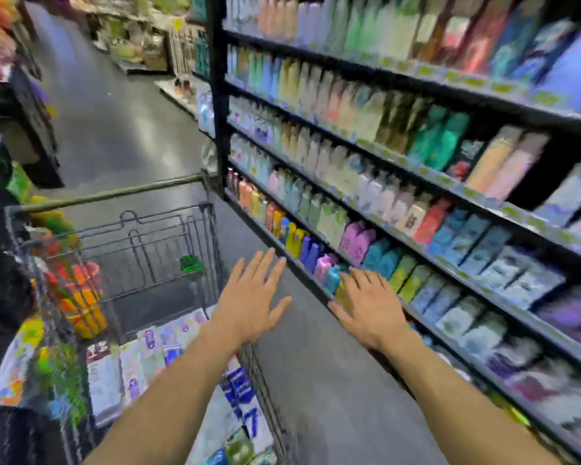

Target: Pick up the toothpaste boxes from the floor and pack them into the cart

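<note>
A head-worn view looks down a shop aisle, heavily blurred. A dark grey wire shopping cart (168,250) stands at the left, its long handle bar crossing the frame. Inside its near end lie several flat, pale printed boxes (138,357), side by side and partly stacked; the blur makes their labels unreadable, but they are likely the toothpaste boxes. Orange and green goods fill the cart's far left side.

Both bare arms reach forward. The left hand (252,297) hovers over the cart's right edge, fingers straight and spread, holding nothing. The right hand (371,303) is stretched out flat as well, empty, in front of the lowest levels of the tall black shelving unit (399,209) of colourful bottles and packs at the right; whether it touches them cannot be told.

The grey polished floor (332,380) between cart and shelves shows no boxes in view. Judging by this, part of the packing looks done; whether more boxes remain on the floor outside the frame cannot be told.
</note>
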